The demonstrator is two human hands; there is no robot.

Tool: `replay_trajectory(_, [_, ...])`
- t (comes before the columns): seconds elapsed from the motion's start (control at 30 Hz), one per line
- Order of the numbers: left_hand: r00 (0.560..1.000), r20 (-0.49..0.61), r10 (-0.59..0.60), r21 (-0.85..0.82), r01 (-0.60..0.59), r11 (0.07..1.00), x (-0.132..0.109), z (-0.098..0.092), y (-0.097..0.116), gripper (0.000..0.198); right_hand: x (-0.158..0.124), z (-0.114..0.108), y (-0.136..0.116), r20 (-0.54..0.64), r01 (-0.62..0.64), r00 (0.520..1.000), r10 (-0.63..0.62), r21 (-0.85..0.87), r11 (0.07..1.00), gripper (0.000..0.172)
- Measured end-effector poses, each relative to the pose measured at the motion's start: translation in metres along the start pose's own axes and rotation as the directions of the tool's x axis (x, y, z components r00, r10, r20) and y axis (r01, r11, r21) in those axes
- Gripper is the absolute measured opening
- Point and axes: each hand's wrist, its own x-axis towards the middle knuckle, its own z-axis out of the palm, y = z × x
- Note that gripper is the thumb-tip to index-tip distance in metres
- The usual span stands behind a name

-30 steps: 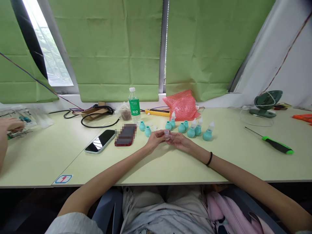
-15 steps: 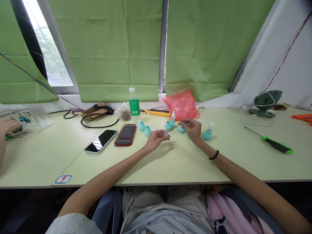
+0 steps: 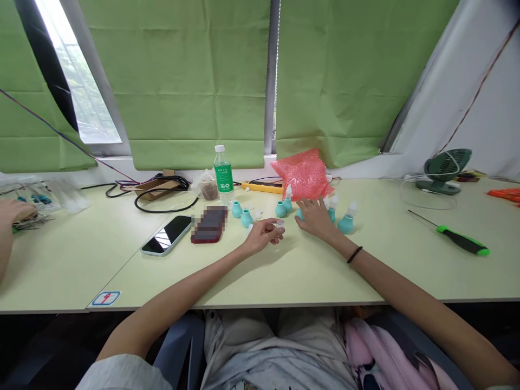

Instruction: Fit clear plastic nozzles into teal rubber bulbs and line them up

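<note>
My left hand rests low over the table with its fingertips pinched on a small clear plastic cap. My right hand lies further back, fingers curled over a teal bulb in a row of several teal bulbs, some with clear nozzles. Two more teal bulbs stand left of my left hand. Whether the right hand's fingers grip the bulb is hidden.
A phone and a dark red wallet lie to the left. A water bottle, pink bubble wrap, cables, a fan and a green-handled screwdriver are around. Another person's hand is at far left.
My hands were together on the clear cap. The right hand left it and reached back to the row of teal bulbs, lowering onto one. The left hand kept the cap.
</note>
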Motion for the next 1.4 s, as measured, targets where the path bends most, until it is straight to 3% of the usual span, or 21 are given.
replay_trajectory(0.13, [0.999, -0.046, 0.029, 0.037, -0.027, 0.999, 0.000, 0.000, 0.001, 0.040, -0.001, 0.001, 0.001, 0.101, 0.039, 0.994, -0.040, 0.010, 0.999, 0.033])
replay_trajectory(0.27, [0.980, -0.160, 0.122, 0.122, -0.103, 0.987, 0.001, -0.001, 0.000, 0.038, 0.000, 0.001, 0.000, 0.045, 0.014, 0.999, -0.020, 0.115, 0.993, 0.033])
replay_trajectory(0.43, [0.975, -0.165, 0.148, 0.093, -0.134, 0.987, 0.004, -0.002, 0.000, 0.037, -0.002, 0.001, -0.004, -0.009, -0.011, 1.000, 0.016, 0.371, 0.929, 0.019])
replay_trajectory(0.5, [0.973, -0.179, 0.145, 0.073, -0.134, 0.988, 0.004, -0.002, 0.000, 0.035, -0.003, -0.004, -0.010, -0.050, -0.019, 0.997, 0.055, 0.549, 0.836, 0.014])
replay_trajectory(0.67, [0.975, -0.133, 0.178, 0.053, -0.173, 0.984, 0.003, -0.001, 0.002, 0.032, -0.010, -0.021, -0.036, -0.051, -0.041, 0.979, 0.199, 0.901, 0.431, 0.015])
replay_trajectory(0.73, [0.982, -0.071, 0.174, 0.057, -0.171, 0.984, 0.002, 0.000, 0.002, 0.033, -0.014, -0.021, -0.046, -0.006, -0.063, 0.980, 0.197, 0.937, 0.344, 0.022])
replay_trajectory(0.83, [0.995, -0.007, 0.095, 0.029, -0.094, 0.995, 0.001, 0.001, -0.002, 0.037, -0.018, -0.020, -0.052, 0.035, -0.081, 0.988, 0.150, 0.945, 0.316, 0.037])
replay_trajectory(0.93, [1.000, 0.000, 0.004, 0.000, -0.004, 1.000, 0.002, 0.000, -0.005, 0.040, -0.019, -0.023, -0.051, -0.006, -0.002, 1.000, 0.019, 0.912, 0.410, 0.047])
replay_trajectory(1.07, [0.996, 0.029, -0.088, 0.030, 0.087, 0.996, 0.002, -0.006, -0.006, 0.045, -0.016, -0.031, -0.047, -0.041, 0.073, 0.997, -0.072, 0.854, 0.516, 0.032])
replay_trajectory(1.23, [0.987, 0.074, -0.143, 0.069, 0.138, 0.988, 0.003, -0.009, -0.003, 0.049, -0.014, -0.031, -0.045, 0.094, -0.051, 0.990, -0.104, 0.933, 0.355, 0.024])
replay_trajectory(1.4, [0.992, 0.004, -0.129, 0.033, 0.128, 0.991, 0.004, -0.016, 0.006, 0.041, -0.009, -0.028, -0.037, 0.159, -0.177, 0.981, 0.109, 0.966, 0.190, 0.028])
